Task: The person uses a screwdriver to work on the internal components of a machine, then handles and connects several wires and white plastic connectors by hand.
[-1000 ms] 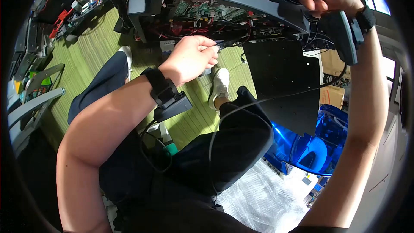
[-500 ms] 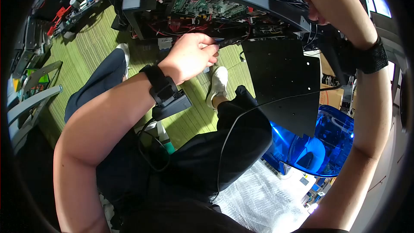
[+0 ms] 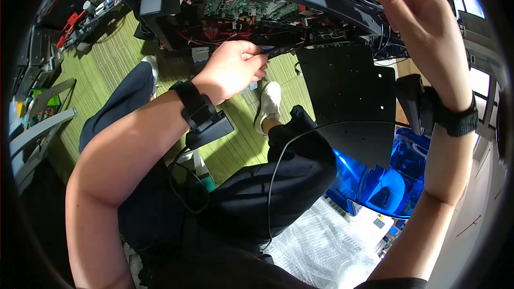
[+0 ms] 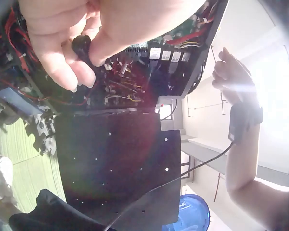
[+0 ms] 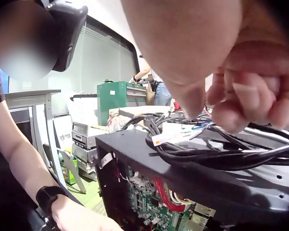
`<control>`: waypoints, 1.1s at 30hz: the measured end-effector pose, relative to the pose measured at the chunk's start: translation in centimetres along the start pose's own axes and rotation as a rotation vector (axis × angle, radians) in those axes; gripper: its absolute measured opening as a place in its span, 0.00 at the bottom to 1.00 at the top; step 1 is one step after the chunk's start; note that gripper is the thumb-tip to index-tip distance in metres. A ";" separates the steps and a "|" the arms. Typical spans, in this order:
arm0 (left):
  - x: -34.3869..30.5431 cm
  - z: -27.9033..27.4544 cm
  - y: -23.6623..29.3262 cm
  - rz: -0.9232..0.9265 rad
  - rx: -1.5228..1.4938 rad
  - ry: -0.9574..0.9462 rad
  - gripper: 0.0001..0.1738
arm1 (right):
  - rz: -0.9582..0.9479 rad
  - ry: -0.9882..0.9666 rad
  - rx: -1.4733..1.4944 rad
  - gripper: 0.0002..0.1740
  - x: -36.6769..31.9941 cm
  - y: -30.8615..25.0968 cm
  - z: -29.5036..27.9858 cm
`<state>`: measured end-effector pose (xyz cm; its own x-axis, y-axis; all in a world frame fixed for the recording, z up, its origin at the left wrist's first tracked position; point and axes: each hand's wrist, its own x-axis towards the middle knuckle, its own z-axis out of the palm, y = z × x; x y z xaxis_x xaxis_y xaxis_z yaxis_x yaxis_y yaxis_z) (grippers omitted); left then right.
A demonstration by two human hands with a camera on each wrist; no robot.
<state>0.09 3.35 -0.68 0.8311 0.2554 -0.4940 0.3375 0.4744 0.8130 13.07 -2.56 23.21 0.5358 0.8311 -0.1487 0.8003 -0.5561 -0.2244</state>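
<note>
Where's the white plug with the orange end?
The plug lies among black cables on the case: at the top, right of centre, in the head view, and below and left of the right hand in the right wrist view.

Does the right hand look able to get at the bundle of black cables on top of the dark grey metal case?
Probably yes. The right hand is close to the black cables on the dark grey metal case, with nothing visible in its grip and nothing seen between them.
</note>
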 end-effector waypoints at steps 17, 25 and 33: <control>1.8 2.0 -0.3 0.010 -0.132 0.068 0.19 | 0.564 -0.110 1.464 0.19 -2.7 8.2 23.0; 4.6 3.5 -0.9 0.018 -0.184 0.113 0.18 | 0.510 -0.159 1.675 0.14 -0.4 11.3 24.1; 6.1 3.2 -2.4 0.061 -0.320 0.071 0.19 | 0.459 -0.124 1.773 0.16 0.7 12.5 25.0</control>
<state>5.76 1.04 -4.65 0.8086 0.3447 -0.4769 0.1223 0.6943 0.7092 16.76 -8.90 -3.79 0.5184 0.6727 -0.5280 -0.6231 -0.1257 -0.7720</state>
